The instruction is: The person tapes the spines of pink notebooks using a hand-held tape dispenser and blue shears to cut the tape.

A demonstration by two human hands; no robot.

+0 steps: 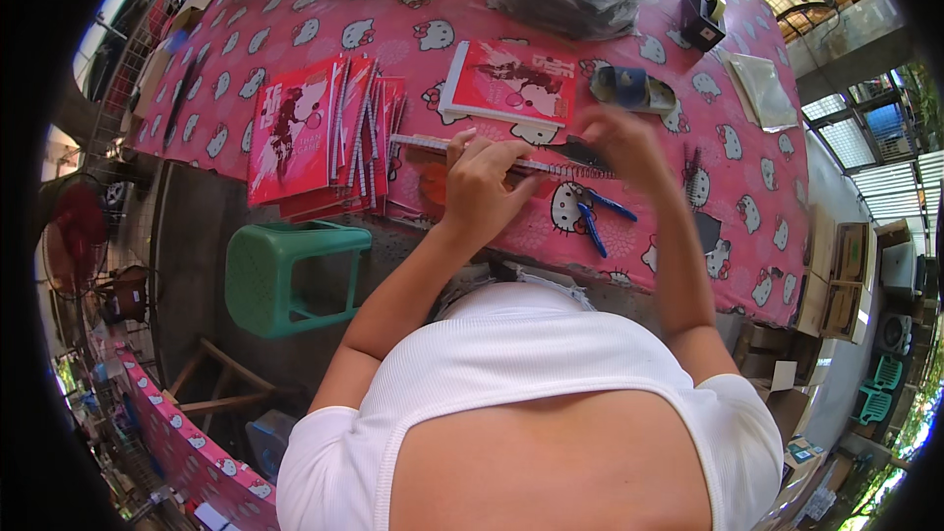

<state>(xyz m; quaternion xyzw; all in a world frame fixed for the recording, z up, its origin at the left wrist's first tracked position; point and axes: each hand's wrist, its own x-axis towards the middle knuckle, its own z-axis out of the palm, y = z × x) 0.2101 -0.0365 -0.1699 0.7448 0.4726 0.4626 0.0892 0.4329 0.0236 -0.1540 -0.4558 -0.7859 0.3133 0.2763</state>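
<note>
Your left hand (482,182) pinches the spiral notebook (501,159); your blurred right hand's (624,143) grip I cannot tell. Slipping could snag the wire coil.

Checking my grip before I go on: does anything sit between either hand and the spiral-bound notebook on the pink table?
Nothing visible does. Left hand and right hand are both already on the spiral-bound notebook; the blue scissors lie nearer the table edge, out of the way.

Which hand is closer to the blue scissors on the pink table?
Right. The right hand is just above the blue scissors, a little to their right. The left hand sits farther off to their left, fingers on the spiral-bound booklet.
</note>
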